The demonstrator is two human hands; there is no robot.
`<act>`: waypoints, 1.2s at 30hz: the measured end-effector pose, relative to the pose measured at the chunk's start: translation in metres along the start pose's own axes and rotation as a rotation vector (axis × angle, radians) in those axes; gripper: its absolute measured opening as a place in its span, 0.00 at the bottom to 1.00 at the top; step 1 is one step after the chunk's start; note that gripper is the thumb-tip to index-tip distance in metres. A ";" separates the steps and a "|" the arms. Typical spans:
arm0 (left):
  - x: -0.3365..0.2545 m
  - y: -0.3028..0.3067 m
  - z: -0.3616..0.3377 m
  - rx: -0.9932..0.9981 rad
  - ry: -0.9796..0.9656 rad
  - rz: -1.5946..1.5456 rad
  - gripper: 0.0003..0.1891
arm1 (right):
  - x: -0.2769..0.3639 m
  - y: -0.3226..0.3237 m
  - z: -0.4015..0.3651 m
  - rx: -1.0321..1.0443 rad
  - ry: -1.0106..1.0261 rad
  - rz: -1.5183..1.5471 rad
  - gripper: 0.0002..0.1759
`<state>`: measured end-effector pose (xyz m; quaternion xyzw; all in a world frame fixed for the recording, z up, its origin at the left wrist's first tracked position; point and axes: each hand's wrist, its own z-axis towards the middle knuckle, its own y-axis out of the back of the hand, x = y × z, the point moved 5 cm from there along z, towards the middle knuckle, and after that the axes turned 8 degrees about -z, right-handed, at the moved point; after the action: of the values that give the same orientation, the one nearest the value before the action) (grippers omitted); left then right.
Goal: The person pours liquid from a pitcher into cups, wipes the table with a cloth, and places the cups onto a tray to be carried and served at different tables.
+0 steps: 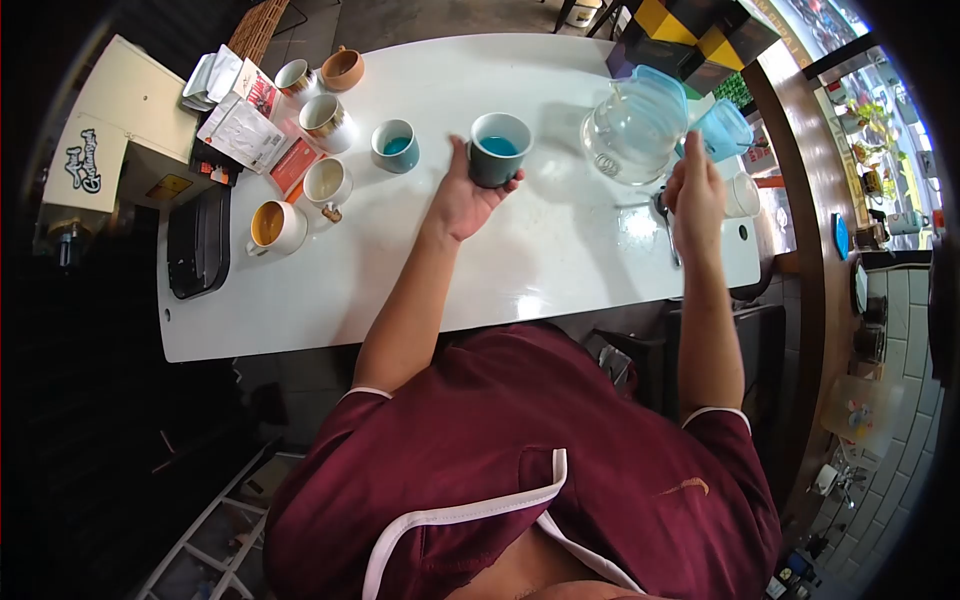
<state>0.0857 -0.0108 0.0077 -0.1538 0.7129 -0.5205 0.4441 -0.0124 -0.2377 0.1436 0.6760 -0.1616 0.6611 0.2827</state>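
Observation:
My left hand (pixel 468 198) is wrapped round a dark grey-green cup (pixel 496 168), thumb on its left side and fingertips showing at the right. Bright blue shows inside, probably liquid. To its left stands a smaller pale blue-grey cup (pixel 407 160), also with blue inside. My right hand (pixel 694 185) is raised at the right with its fingers curled closed; what they hold, if anything, is hidden. Just left of it is a clear round glass jug (pixel 625 145), and behind it a light-blue translucent pitcher (pixel 728 125). A white cup (pixel 741 195) and a spoon (pixel 672 235) lie close by.
Several mugs stand at the left of the white table (pixel 480 275), one an orange-lined mug (pixel 278 228). Coffee pouches (pixel 240 130), a black flat device (pixel 198 240) and a cream-coloured machine (pixel 110 120) are farther left. Dark and yellow boxes (pixel 680 40) stand at the back right.

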 end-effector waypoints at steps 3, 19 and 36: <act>-0.013 0.002 -0.018 0.137 -0.071 -0.014 0.34 | -0.061 -0.001 -0.016 -0.061 -0.051 0.049 0.23; -0.039 0.023 -0.062 -0.109 -0.274 0.395 0.33 | -0.152 -0.018 0.003 -0.201 0.032 -0.167 0.25; -0.065 0.063 -0.099 -0.405 -0.476 0.940 0.29 | -0.158 -0.062 0.059 -0.169 0.020 -0.144 0.27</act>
<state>0.0593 0.1194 -0.0106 -0.0151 0.6707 -0.0705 0.7382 0.0600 -0.2483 -0.0208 0.6529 -0.1650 0.6298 0.3872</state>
